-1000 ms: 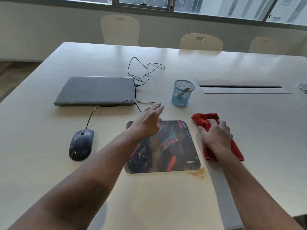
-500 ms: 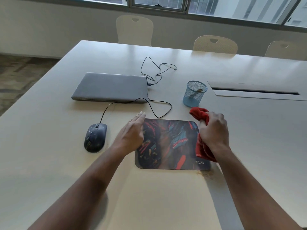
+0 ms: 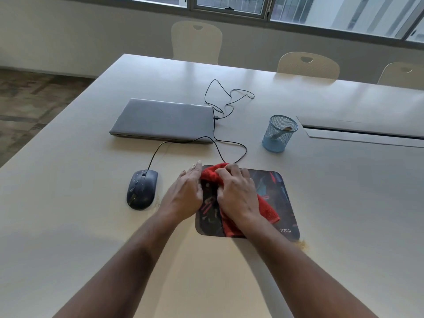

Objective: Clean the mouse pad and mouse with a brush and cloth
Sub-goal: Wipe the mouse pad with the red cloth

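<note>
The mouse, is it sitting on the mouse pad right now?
No, the mouse lies on the bare table, left of the mouse pad and apart from it.

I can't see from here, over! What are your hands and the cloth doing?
Right hand gripping red cloth on mouse pad. Left hand flat, steadying pad's left edge. Mouse off to the left, nothing blocking.

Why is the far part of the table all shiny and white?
In the head view, daylight from the windows glares off the smooth pale table, washing out its far end; nearer, the arms cast soft grey shadows; the wide lens bends the table's edges; the patterned mouse pad stays sharp.
</note>
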Demonstrator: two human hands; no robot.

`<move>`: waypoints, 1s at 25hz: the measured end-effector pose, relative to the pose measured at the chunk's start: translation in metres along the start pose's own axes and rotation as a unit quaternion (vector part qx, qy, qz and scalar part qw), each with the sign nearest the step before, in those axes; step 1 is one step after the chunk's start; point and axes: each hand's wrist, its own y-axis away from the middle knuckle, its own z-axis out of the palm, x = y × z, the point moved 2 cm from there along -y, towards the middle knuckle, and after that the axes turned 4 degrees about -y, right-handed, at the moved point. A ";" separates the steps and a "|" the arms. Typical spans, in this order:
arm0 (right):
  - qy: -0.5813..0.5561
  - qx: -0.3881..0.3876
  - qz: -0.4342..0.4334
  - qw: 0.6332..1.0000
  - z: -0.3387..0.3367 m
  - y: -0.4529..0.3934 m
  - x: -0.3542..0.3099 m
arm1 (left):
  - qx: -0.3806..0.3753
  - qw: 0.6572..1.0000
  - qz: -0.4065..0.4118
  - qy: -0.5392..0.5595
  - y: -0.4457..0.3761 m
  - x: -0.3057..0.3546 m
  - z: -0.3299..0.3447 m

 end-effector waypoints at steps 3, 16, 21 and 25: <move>0.010 -0.029 -0.021 0.999 -0.001 0.007 0.002 | -0.001 1.000 -0.006 0.007 -0.001 -0.001 0.000; -0.014 -0.077 -0.011 0.997 0.009 -0.026 0.005 | -0.005 1.000 0.007 0.015 -0.004 -0.002 0.003; -0.047 -0.096 -0.083 0.991 0.007 0.001 0.007 | -0.011 0.999 -0.012 0.033 -0.002 -0.003 0.000; -0.071 -0.056 -0.036 0.995 0.006 -0.006 0.016 | -0.021 0.999 -0.014 0.034 -0.001 -0.005 0.001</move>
